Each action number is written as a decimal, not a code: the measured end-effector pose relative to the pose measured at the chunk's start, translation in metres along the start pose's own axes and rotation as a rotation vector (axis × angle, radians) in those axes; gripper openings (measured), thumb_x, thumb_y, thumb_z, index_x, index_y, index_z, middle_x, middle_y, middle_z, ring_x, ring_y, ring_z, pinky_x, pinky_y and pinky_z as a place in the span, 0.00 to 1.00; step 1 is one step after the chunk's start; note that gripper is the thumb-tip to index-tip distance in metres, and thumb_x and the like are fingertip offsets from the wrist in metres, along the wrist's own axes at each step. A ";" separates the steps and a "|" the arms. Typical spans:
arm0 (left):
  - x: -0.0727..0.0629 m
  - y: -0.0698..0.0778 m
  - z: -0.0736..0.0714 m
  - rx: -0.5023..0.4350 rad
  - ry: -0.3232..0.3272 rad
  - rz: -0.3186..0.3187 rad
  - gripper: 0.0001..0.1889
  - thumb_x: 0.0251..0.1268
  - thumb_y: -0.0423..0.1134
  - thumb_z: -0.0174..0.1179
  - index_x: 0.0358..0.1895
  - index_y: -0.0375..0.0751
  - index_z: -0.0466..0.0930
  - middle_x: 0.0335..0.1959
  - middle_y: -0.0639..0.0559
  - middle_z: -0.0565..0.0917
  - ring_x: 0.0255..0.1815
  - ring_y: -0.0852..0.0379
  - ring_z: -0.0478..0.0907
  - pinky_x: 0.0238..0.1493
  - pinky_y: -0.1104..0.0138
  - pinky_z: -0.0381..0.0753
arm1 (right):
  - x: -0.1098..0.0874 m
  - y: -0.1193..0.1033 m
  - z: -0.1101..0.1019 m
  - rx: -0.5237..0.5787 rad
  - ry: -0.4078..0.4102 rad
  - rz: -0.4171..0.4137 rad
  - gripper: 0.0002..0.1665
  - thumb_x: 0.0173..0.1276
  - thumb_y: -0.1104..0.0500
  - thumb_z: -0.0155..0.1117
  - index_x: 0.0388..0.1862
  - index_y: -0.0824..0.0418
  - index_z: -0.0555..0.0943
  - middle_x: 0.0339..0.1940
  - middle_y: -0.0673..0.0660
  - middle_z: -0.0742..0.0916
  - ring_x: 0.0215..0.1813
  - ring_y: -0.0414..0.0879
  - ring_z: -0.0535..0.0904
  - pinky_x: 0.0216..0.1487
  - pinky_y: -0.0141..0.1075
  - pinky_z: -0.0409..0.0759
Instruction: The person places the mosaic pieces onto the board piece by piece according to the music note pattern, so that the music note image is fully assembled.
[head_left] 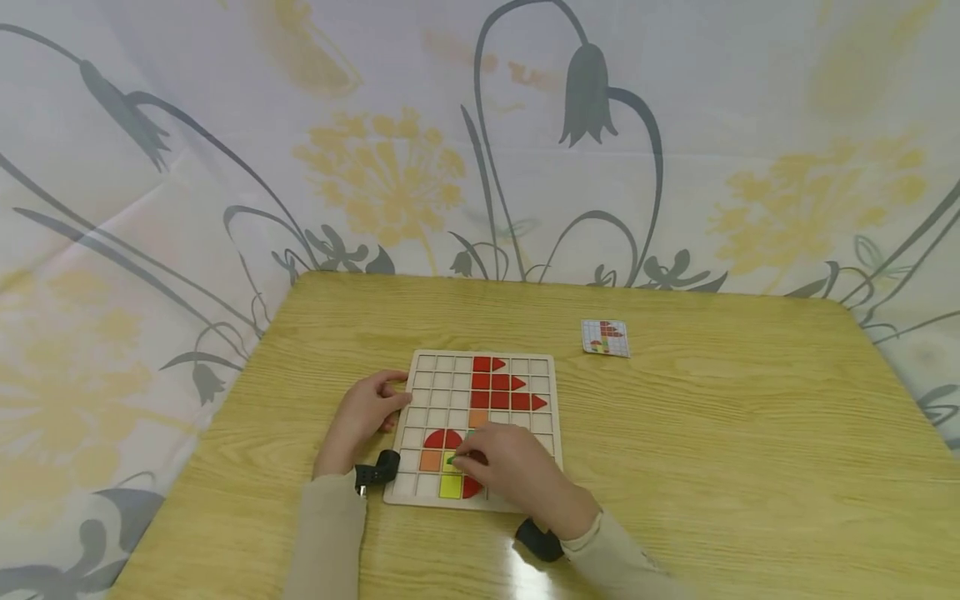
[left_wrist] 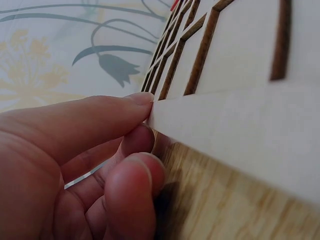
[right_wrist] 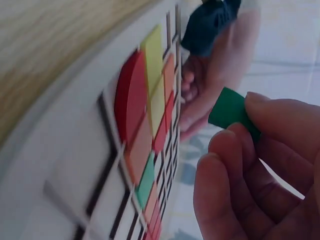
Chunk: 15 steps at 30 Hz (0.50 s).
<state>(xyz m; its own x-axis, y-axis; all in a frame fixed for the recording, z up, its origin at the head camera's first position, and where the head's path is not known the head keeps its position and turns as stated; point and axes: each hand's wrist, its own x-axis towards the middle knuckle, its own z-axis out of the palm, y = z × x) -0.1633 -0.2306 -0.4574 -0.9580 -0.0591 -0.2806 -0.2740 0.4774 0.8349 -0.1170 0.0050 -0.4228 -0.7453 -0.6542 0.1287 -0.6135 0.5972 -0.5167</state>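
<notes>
A square wooden grid board [head_left: 426, 400] lies on the table, with red arrow-like rows [head_left: 500, 382] at its far side. Nearer pieces include a red half-round [head_left: 443, 438], an orange square [head_left: 430, 460] and yellow squares [head_left: 450, 487]. My right hand [head_left: 517, 467] pinches a small green piece [right_wrist: 227, 107] with a curved side between thumb and fingers, above the board's near part. In the right wrist view the piece is apart from the board. My left hand [head_left: 366, 410] holds the board's left edge, thumb tip against it and the other fingers curled [left_wrist: 132, 185].
Behind the board, to the right, a small pattern card [head_left: 606, 337] shows a similar coloured figure. The wood-grain table [head_left: 720, 433] extends to the right. A flower-printed cloth [head_left: 675, 167] hangs behind it. Black wrist devices [head_left: 538, 542] sit at both wrists.
</notes>
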 end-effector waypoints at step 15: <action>-0.001 0.000 -0.002 0.002 -0.015 0.009 0.20 0.58 0.40 0.59 0.55 0.47 0.71 0.28 0.48 0.75 0.15 0.58 0.69 0.19 0.67 0.73 | 0.012 -0.029 0.042 -0.157 0.078 -0.068 0.05 0.54 0.55 0.66 0.21 0.50 0.79 0.19 0.41 0.72 0.21 0.32 0.64 0.21 0.23 0.64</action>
<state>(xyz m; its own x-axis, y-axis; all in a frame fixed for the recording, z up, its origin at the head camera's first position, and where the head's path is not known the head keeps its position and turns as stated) -0.1625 -0.2320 -0.4560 -0.9591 -0.0420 -0.2801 -0.2653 0.4795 0.8365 -0.0973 -0.0400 -0.4421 -0.7150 -0.6611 0.2276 -0.6918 0.6219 -0.3670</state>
